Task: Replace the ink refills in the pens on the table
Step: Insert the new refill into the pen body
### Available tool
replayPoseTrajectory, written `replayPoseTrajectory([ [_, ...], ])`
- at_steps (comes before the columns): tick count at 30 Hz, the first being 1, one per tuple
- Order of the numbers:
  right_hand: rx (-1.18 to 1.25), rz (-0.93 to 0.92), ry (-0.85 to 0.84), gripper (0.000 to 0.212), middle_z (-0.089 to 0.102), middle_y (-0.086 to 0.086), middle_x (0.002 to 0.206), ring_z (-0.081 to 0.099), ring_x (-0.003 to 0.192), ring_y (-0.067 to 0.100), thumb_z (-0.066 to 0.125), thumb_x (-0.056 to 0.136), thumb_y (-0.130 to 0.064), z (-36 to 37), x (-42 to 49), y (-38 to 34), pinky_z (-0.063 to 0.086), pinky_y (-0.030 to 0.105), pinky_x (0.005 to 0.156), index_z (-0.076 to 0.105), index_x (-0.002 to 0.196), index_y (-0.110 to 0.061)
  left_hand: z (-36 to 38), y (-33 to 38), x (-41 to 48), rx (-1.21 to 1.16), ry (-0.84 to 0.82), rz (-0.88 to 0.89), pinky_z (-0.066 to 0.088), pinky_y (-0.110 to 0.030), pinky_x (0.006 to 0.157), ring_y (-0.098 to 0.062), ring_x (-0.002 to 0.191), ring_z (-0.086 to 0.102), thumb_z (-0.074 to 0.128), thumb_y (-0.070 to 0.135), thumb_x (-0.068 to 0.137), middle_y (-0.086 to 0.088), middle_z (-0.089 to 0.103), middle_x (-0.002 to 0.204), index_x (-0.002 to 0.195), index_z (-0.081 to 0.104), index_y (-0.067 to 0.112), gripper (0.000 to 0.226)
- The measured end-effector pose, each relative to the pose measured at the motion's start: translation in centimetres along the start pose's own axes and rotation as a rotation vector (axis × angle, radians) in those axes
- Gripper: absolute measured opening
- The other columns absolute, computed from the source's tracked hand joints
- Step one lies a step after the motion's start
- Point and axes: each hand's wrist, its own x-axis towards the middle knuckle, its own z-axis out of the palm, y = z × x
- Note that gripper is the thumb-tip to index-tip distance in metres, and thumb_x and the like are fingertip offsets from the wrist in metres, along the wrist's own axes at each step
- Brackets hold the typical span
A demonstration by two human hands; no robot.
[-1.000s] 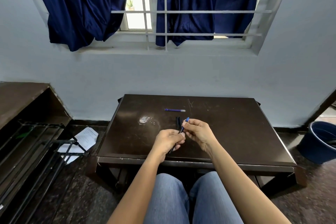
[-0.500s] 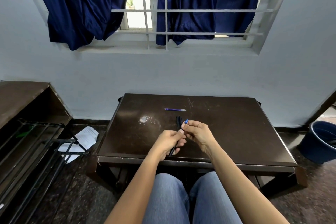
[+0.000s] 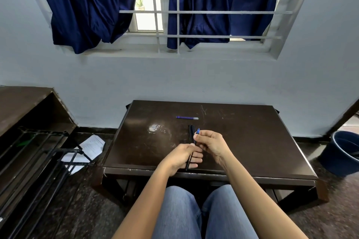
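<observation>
Both my hands meet over the front middle of the dark brown table (image 3: 252, 141). My left hand (image 3: 180, 156) grips the lower barrel of a dark pen (image 3: 188, 161) that slants up to the right. My right hand (image 3: 210, 144) pinches the pen's upper end, where a blue tip (image 3: 198, 131) sticks out above my fingers. Two more dark pens (image 3: 191, 132) lie side by side on the table just behind my hands. Farther back lies a loose blue ink refill (image 3: 186, 117), pointing left to right.
A dark shelf unit with a black metal rack (image 3: 38, 153) stands at the left, with white papers (image 3: 91, 146) on the floor beside it. A blue bucket (image 3: 342, 153) sits on the floor at the right. My knees are under the table's front edge.
The pen's blue end has sunk slightly toward my hands, and my right fingers have shifted their pinch on it. The pens and refill on the table have not moved.
</observation>
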Motion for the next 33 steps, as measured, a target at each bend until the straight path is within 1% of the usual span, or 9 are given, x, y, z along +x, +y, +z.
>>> replayPoseTrajectory([
  [3, 0.007, 0.005, -0.004, 0.000, 0.065, 0.001, 0.065, 0.056, 0.056, 0.008, 0.073, 0.082, -0.009, -0.1, 0.0, 0.1, 0.047, 0.018, 0.055, 0.073, 0.082, -0.009, -0.5, -0.7, 0.4, -0.064, 0.082, 0.069, 0.058, -0.024, 0.075, -0.016, 0.090, 0.071, 0.054, 0.021, 0.097, -0.011, 0.073, 0.101, 0.106, 0.067, 0.007, 0.021],
  [6, -0.006, 0.014, 0.022, 0.006, 0.070, 0.001, 0.071, 0.063, 0.063, 0.008, 0.075, 0.080, -0.012, -0.2, 0.2, 0.3, 0.049, 0.020, 0.060, 0.075, 0.086, -0.011, -0.6, -1.1, 0.8, 0.011, 0.214, 0.163, 0.056, -0.019, 0.068, -0.011, 0.080, 0.071, 0.067, 0.023, 0.088, -0.006, 0.074, 0.090, 0.102, 0.069, 0.007, 0.022],
  [9, -0.014, 0.010, 0.029, 0.006, 0.070, 0.001, 0.073, 0.063, 0.066, 0.009, 0.075, 0.080, -0.013, -0.3, 0.3, 0.5, 0.048, 0.022, 0.062, 0.075, 0.086, -0.011, -0.3, -1.0, 0.8, 0.139, 0.207, 0.176, 0.053, -0.018, 0.068, -0.009, 0.078, 0.066, 0.054, 0.033, 0.096, -0.002, 0.073, 0.088, 0.103, 0.069, 0.009, 0.030],
  [13, -0.015, -0.003, 0.014, 0.004, 0.069, 0.002, 0.072, 0.060, 0.062, 0.008, 0.074, 0.081, -0.010, -0.3, 0.3, 0.3, 0.049, 0.020, 0.059, 0.075, 0.085, -0.010, -0.4, -0.4, 0.4, 0.031, 0.011, 0.063, 0.057, -0.027, 0.082, -0.019, 0.097, 0.069, 0.035, 0.031, 0.104, -0.008, 0.071, 0.104, 0.114, 0.064, 0.008, 0.039],
  [19, -0.022, 0.002, 0.010, 0.007, 0.071, 0.004, 0.074, 0.062, 0.064, 0.010, 0.075, 0.080, -0.013, -0.4, 0.4, 0.5, 0.049, 0.021, 0.061, 0.075, 0.085, -0.009, -0.8, -1.0, 0.9, 0.014, 0.188, 0.176, 0.058, -0.022, 0.071, -0.015, 0.084, 0.073, 0.071, 0.022, 0.085, -0.009, 0.074, 0.095, 0.103, 0.068, 0.009, 0.022],
  [22, -0.029, -0.003, 0.002, 0.007, 0.069, 0.004, 0.073, 0.060, 0.062, 0.009, 0.075, 0.080, -0.013, -0.3, 0.5, 0.5, 0.048, 0.023, 0.062, 0.075, 0.085, -0.008, -0.2, -0.7, 0.6, 0.006, 0.124, 0.129, 0.056, -0.022, 0.075, -0.011, 0.083, 0.068, 0.049, 0.032, 0.099, -0.003, 0.072, 0.092, 0.107, 0.066, 0.009, 0.029],
  [25, -0.020, -0.017, -0.011, 0.002, 0.066, 0.003, 0.069, 0.054, 0.056, 0.009, 0.074, 0.080, -0.009, -0.5, 0.5, 0.6, 0.046, 0.023, 0.059, 0.073, 0.081, -0.008, -0.1, -0.5, 0.2, -0.047, -0.002, 0.069, 0.056, -0.028, 0.083, -0.018, 0.092, 0.069, 0.033, 0.028, 0.104, -0.008, 0.071, 0.099, 0.115, 0.063, 0.006, 0.038],
  [30, -0.029, -0.008, -0.007, 0.005, 0.069, 0.003, 0.070, 0.060, 0.062, 0.010, 0.075, 0.080, -0.012, -0.8, 0.5, 0.7, 0.046, 0.021, 0.060, 0.075, 0.083, -0.009, -0.8, -1.2, 0.8, -0.096, 0.104, 0.138, 0.059, -0.026, 0.073, -0.015, 0.084, 0.071, 0.066, 0.015, 0.089, -0.011, 0.071, 0.095, 0.108, 0.066, 0.004, 0.021],
  [33, -0.050, -0.016, -0.008, 0.009, 0.070, 0.003, 0.073, 0.062, 0.065, 0.008, 0.076, 0.080, -0.015, -0.6, 0.5, 0.6, 0.048, 0.022, 0.064, 0.075, 0.086, -0.008, -0.5, -1.4, 1.2, -0.121, 0.172, 0.145, 0.058, -0.023, 0.071, -0.010, 0.080, 0.067, 0.065, 0.023, 0.090, -0.006, 0.068, 0.091, 0.110, 0.064, 0.004, 0.027],
])
